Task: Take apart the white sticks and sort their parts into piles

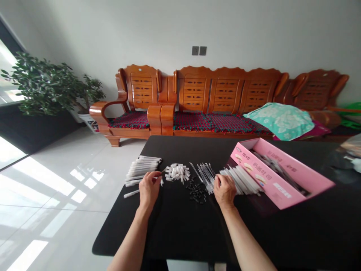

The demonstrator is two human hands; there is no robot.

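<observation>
My left hand (149, 188) is closed in a pinch beside a stack of white pens (142, 167). A thin dark tip shows past its fingertips, too small to name. Just right of it lies a heap of short white pen caps (177, 172). My right hand (225, 188) is curled with fingers together, between a bundle of thin pen refills (205, 175) and a pile of translucent white pen barrels (244, 180). What its fingers hold, if anything, is hidden. Small black plugs (196, 190) are scattered between the hands. One single white pen (131, 193) lies apart at the left.
A long pink box (270, 177) with dark and grey pieces inside stands right of the barrels. Everything lies on a black table (175, 229). Behind it are a wooden sofa (197, 90) with a green cushion (282, 120) and a potted plant (53, 86). Clear plastic (351, 150) sits far right.
</observation>
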